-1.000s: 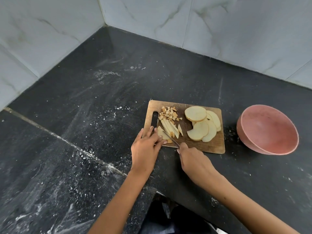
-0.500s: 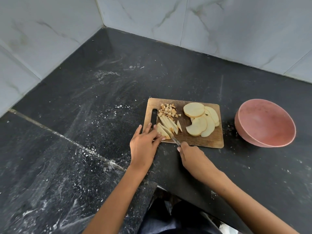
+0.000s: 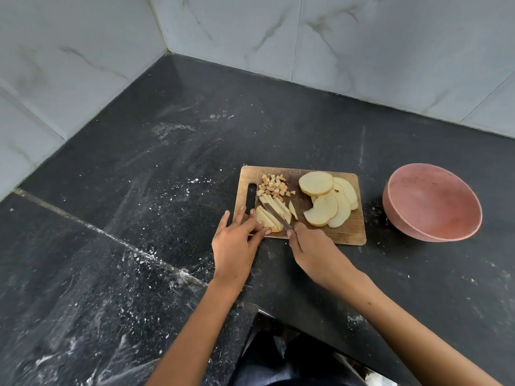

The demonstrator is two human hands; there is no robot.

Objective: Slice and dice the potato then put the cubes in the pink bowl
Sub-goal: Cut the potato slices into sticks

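Knife (image 3: 276, 215) advanced across potato strips (image 3: 274, 211), handle hidden in right hand (image 3: 312, 249) grip, left hand (image 3: 237, 238) seemingly flat

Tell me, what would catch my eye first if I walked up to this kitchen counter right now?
Most likely the wooden cutting board on the dark counter, where the right hand draws a knife through a potato slice that the left hand steadies. A little heap of cubes lies at the board's far left corner, with round slices fanned out on its right side. Right of the board stands a pink bowl, with no cubes showing in it.
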